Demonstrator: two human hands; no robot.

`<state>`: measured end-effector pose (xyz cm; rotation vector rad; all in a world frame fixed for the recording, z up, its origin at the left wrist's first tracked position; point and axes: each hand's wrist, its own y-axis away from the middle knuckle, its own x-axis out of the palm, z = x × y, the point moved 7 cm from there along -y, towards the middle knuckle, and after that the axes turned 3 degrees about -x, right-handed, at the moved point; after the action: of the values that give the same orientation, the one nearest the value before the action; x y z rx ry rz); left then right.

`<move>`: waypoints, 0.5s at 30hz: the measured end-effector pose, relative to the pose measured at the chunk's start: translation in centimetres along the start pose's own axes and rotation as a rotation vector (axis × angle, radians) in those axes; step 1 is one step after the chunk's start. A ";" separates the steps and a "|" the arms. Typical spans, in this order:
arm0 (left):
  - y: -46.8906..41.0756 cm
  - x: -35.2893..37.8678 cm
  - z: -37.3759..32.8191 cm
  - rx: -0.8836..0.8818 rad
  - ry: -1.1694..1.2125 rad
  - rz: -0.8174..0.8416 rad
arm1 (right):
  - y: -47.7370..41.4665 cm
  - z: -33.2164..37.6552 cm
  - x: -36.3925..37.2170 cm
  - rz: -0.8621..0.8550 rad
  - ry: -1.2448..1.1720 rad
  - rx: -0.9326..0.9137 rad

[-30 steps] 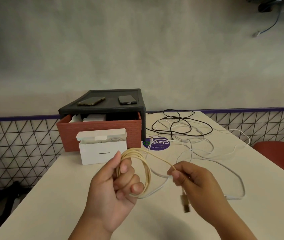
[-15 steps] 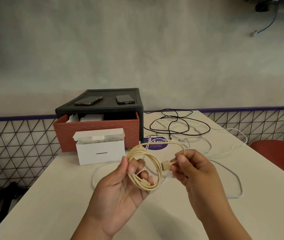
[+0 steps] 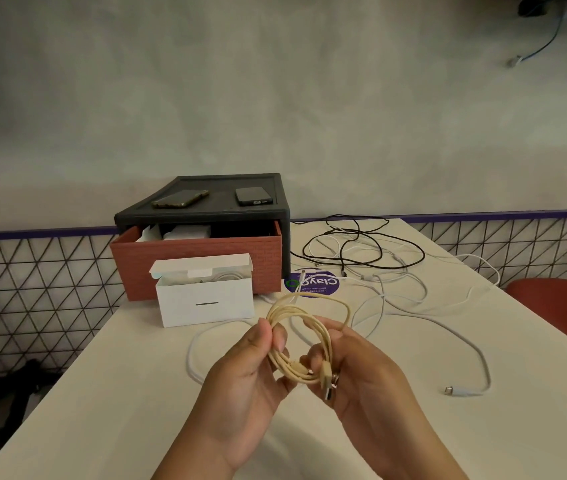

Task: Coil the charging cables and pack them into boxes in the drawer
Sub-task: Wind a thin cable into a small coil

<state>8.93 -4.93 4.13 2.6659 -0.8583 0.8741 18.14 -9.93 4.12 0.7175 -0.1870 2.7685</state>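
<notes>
Coiled cream charging cable (image 3: 304, 341) held in both your hands above the pale table (image 3: 102, 393).
Your left hand (image 3: 247, 372) pinches the coil's left side; your right hand (image 3: 361, 375) curls round its lower loops by the USB plug (image 3: 326, 382). Beyond stand an open white cardboard box (image 3: 206, 303), then the pulled-out brick-red drawer (image 3: 199, 258); loose white cables (image 3: 465, 341) lie to the right.
</notes>
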 end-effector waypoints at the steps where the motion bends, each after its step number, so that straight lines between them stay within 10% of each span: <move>1: 0.0 0.0 0.1 0.002 -0.012 -0.003 | 0.0 -0.1 0.1 0.013 0.012 -0.003; 15: -0.3 -0.6 -0.2 0.127 -0.146 -0.095 | 0.7 -0.5 -0.2 0.088 0.717 0.025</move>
<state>8.64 -4.34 3.93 2.8842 -0.7213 0.7436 17.89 -10.53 3.54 -0.3088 -0.0326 2.9104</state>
